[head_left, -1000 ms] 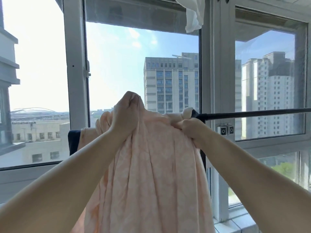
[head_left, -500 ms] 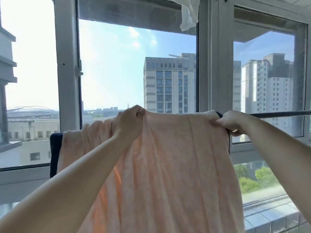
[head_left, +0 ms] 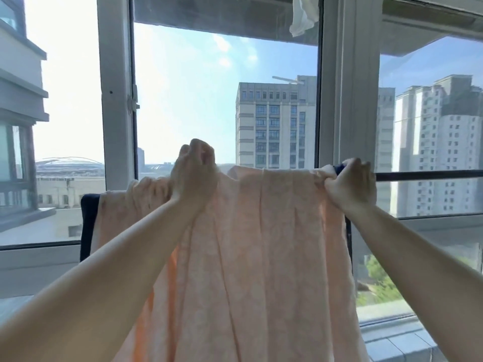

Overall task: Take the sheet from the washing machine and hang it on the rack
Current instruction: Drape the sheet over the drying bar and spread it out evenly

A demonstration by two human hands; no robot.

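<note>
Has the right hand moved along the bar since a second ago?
Yes. The right hand, gripping the pink sheet, has slid rightward along the dark bar: it was left of the wide window post, and now sits below it.

The peach sheet (head_left: 248,257) fills the centre and lower middle of the frame, draped over the dark rack bar (head_left: 428,175). Both forearms cross the lower corners. At right centre the bar runs bare, with open air above and below it. Window frames (head_left: 347,100) and glass close off everything behind. A white cloth (head_left: 303,14) hangs at top centre.
</note>
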